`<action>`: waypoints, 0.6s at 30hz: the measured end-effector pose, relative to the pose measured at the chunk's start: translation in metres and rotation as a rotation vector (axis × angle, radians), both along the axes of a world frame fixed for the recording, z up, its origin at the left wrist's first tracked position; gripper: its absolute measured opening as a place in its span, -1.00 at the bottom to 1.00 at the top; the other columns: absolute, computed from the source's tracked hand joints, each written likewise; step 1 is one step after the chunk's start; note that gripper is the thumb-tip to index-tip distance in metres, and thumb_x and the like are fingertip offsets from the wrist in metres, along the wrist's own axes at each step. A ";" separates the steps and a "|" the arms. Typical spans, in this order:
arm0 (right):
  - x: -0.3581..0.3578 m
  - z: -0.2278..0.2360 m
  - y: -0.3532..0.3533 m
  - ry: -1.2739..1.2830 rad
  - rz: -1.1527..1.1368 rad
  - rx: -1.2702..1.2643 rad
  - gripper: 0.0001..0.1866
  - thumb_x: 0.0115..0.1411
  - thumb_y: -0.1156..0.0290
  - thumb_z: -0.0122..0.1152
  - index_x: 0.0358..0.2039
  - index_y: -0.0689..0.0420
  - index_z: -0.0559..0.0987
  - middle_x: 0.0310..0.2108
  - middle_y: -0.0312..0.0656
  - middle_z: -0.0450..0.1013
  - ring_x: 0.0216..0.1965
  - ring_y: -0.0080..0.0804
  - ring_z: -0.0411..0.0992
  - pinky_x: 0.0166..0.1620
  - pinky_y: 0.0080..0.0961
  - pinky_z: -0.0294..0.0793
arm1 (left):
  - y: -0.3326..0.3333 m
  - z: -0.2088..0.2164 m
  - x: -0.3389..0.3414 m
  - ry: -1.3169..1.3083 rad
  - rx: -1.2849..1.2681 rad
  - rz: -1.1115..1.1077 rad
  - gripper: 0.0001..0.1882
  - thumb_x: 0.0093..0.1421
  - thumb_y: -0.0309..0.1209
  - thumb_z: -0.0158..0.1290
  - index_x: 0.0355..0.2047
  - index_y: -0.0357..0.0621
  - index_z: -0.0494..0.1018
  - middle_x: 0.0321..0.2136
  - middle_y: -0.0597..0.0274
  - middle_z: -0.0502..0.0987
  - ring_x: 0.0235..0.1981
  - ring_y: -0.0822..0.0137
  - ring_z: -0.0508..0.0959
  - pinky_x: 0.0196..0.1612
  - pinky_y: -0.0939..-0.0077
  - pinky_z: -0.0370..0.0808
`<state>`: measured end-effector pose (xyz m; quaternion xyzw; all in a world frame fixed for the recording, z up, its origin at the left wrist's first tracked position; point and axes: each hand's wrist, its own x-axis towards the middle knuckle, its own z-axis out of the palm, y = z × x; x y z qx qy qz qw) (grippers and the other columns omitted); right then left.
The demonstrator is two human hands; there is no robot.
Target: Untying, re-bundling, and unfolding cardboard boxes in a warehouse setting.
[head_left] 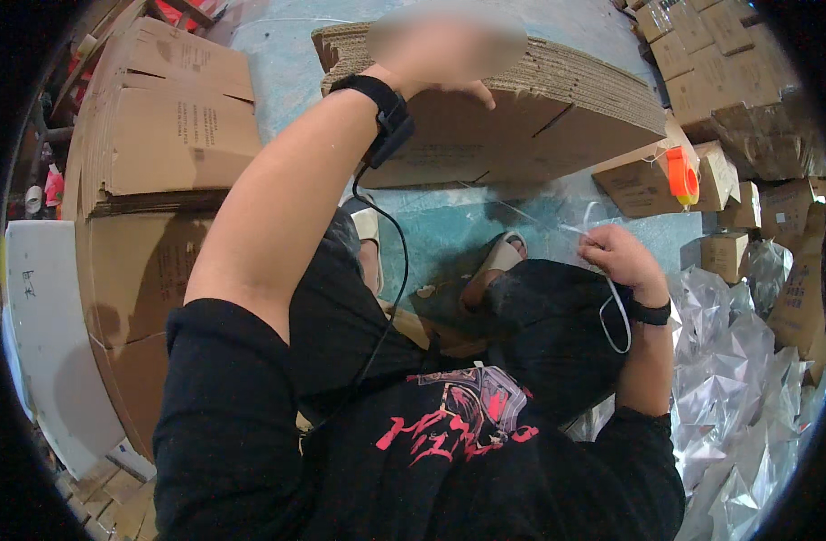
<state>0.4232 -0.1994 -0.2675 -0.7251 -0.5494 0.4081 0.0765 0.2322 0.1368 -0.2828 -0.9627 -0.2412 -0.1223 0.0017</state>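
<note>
My left hand reaches far forward to the top edge of a thick bundle of flattened cardboard boxes standing on edge. Its thumb stretches out along the near side; a blurred patch hides most of the other fingers. Lower down at the right, my right hand is closed, pinching a thin white strap. One end of the strap sticks up past the fingers, and a loop hangs below beside my leg. The bundle stands in front of my feet, and a thin pale line runs across the floor from its lower edge.
More flattened boxes are piled at the left, beside a white panel. An orange tape dispenser sits by cartons at the right. Silvery plastic film heaps up near my right arm. A black cable hangs from my left wristband.
</note>
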 end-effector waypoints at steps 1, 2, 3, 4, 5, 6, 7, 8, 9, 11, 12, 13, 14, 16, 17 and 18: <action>0.004 0.006 -0.001 -0.030 -0.013 -0.025 -0.74 0.19 0.32 0.19 -0.48 0.29 0.51 -0.63 -0.07 0.37 -0.54 -0.31 0.32 -0.38 -0.34 0.36 | 0.000 0.000 0.000 0.001 0.001 0.002 0.29 -0.30 0.41 0.31 0.36 -0.09 0.20 0.16 -0.17 0.41 0.22 -0.14 0.37 0.29 -0.02 0.24; 0.009 0.012 -0.002 -0.060 -0.026 -0.051 -0.73 0.20 0.33 0.19 -0.49 0.29 0.51 -0.64 -0.10 0.35 -0.55 -0.34 0.32 -0.39 -0.36 0.35 | -0.001 0.000 0.000 0.006 0.008 0.010 0.29 -0.30 0.40 0.31 0.36 -0.09 0.20 0.16 -0.18 0.41 0.22 -0.13 0.37 0.29 -0.01 0.24; 0.013 0.016 -0.005 -0.059 -0.024 -0.049 -0.73 0.20 0.33 0.19 -0.49 0.29 0.51 -0.64 -0.10 0.35 -0.55 -0.34 0.32 -0.39 -0.36 0.35 | -0.002 0.000 0.000 0.010 0.014 0.017 0.29 -0.29 0.40 0.31 0.36 -0.10 0.20 0.15 -0.18 0.42 0.23 -0.12 0.36 0.29 -0.01 0.24; 0.016 0.022 -0.009 -0.017 -0.026 0.007 -0.74 0.20 0.34 0.19 -0.50 0.28 0.49 -0.66 -0.15 0.32 -0.56 -0.40 0.29 -0.41 -0.39 0.32 | -0.003 0.001 0.000 0.009 0.014 0.017 0.29 -0.29 0.40 0.31 0.36 -0.10 0.20 0.15 -0.18 0.42 0.23 -0.12 0.36 0.29 -0.01 0.24; 0.020 0.028 -0.012 0.026 -0.028 0.063 -0.74 0.21 0.35 0.19 -0.52 0.27 0.48 -0.67 -0.19 0.29 -0.57 -0.46 0.26 -0.43 -0.41 0.30 | -0.003 0.001 0.001 0.013 0.017 0.016 0.29 -0.29 0.40 0.31 0.36 -0.11 0.20 0.15 -0.18 0.42 0.23 -0.12 0.36 0.29 0.00 0.25; 0.023 0.036 -0.015 0.046 -0.087 0.014 -0.71 0.21 0.36 0.19 -0.57 0.25 0.43 -0.68 -0.30 0.21 -0.57 -0.56 0.19 -0.46 -0.47 0.22 | -0.003 0.001 0.001 0.017 0.020 0.015 0.29 -0.29 0.39 0.32 0.36 -0.11 0.20 0.15 -0.18 0.42 0.23 -0.11 0.36 0.29 0.01 0.25; 0.024 0.040 -0.016 0.044 -0.086 0.013 -0.71 0.21 0.36 0.19 -0.57 0.25 0.43 -0.68 -0.30 0.21 -0.57 -0.56 0.19 -0.46 -0.47 0.22 | -0.004 0.002 0.000 0.016 0.019 0.015 0.29 -0.29 0.39 0.32 0.36 -0.11 0.20 0.15 -0.18 0.42 0.23 -0.11 0.36 0.29 0.01 0.25; 0.024 0.043 -0.016 0.044 -0.108 0.004 -0.70 0.21 0.36 0.19 -0.58 0.24 0.40 -0.68 -0.35 0.18 -0.57 -0.60 0.16 -0.47 -0.48 0.18 | -0.004 0.002 0.000 0.009 0.008 0.011 0.29 -0.29 0.39 0.32 0.36 -0.11 0.20 0.15 -0.18 0.42 0.23 -0.12 0.36 0.29 0.01 0.24; 0.024 0.046 -0.017 0.044 -0.129 -0.006 -0.68 0.21 0.36 0.18 -0.60 0.23 0.37 -0.67 -0.39 0.15 -0.56 -0.63 0.13 -0.48 -0.50 0.15 | -0.004 0.002 -0.001 0.002 -0.004 0.008 0.29 -0.29 0.39 0.32 0.36 -0.11 0.20 0.15 -0.18 0.42 0.23 -0.12 0.36 0.30 0.01 0.24; 0.021 0.052 -0.016 0.063 -0.144 -0.016 -0.69 0.21 0.37 0.18 -0.62 0.21 0.38 -0.66 -0.41 0.18 -0.57 -0.63 0.13 -0.48 -0.52 0.15 | -0.004 0.002 -0.002 0.014 -0.021 0.009 0.29 -0.29 0.38 0.32 0.36 -0.11 0.20 0.15 -0.18 0.42 0.22 -0.11 0.36 0.30 0.01 0.24; 0.019 0.055 -0.017 0.084 -0.162 -0.025 -0.70 0.20 0.39 0.18 -0.63 0.20 0.39 -0.65 -0.42 0.20 -0.58 -0.64 0.13 -0.49 -0.55 0.14 | -0.004 0.002 -0.003 0.028 -0.038 0.007 0.29 -0.29 0.38 0.32 0.36 -0.11 0.19 0.16 -0.18 0.41 0.22 -0.11 0.37 0.30 0.01 0.23; 0.025 0.066 -0.032 0.204 -0.363 0.085 -0.73 0.20 0.41 0.17 -0.61 0.16 0.38 -0.65 -0.42 0.19 -0.60 -0.63 0.12 -0.49 -0.57 0.15 | -0.004 0.003 -0.005 0.025 -0.040 0.014 0.29 -0.29 0.38 0.32 0.36 -0.11 0.19 0.16 -0.18 0.41 0.22 -0.11 0.37 0.30 0.01 0.23; 0.040 0.077 -0.052 0.327 -0.561 0.196 -0.75 0.20 0.43 0.16 -0.59 0.12 0.37 -0.64 -0.43 0.17 -0.62 -0.63 0.10 -0.49 -0.60 0.15 | -0.004 0.003 -0.007 0.018 -0.034 0.018 0.29 -0.29 0.38 0.32 0.36 -0.11 0.19 0.16 -0.18 0.41 0.22 -0.12 0.37 0.30 0.02 0.23; 0.089 0.099 -0.091 0.800 -0.701 0.746 -0.79 0.25 0.44 0.13 -0.50 0.05 0.33 -0.63 -0.44 0.09 -0.66 -0.62 0.06 -0.54 -0.62 0.11 | -0.005 0.002 -0.004 0.000 -0.033 0.010 0.29 -0.28 0.38 0.32 0.36 -0.11 0.19 0.16 -0.17 0.41 0.22 -0.12 0.37 0.30 0.02 0.23; 0.108 0.130 -0.108 1.105 -0.832 0.869 -0.80 0.32 0.32 0.08 -0.44 0.00 0.32 -0.63 -0.46 0.03 -0.70 -0.66 -0.03 -0.67 -0.69 -0.03 | -0.002 -0.002 -0.002 -0.020 -0.016 0.006 0.28 -0.28 0.38 0.32 0.36 -0.11 0.20 0.16 -0.17 0.41 0.22 -0.12 0.37 0.31 0.02 0.23; 0.108 0.161 -0.099 0.912 -0.871 0.818 -0.74 0.33 0.29 0.11 -0.48 -0.03 0.29 -0.64 -0.42 0.04 -0.72 -0.65 -0.04 -0.71 -0.68 -0.07 | 0.001 -0.003 -0.009 -0.009 0.013 0.023 0.28 -0.28 0.38 0.32 0.35 -0.11 0.20 0.16 -0.18 0.41 0.21 -0.12 0.38 0.31 0.02 0.23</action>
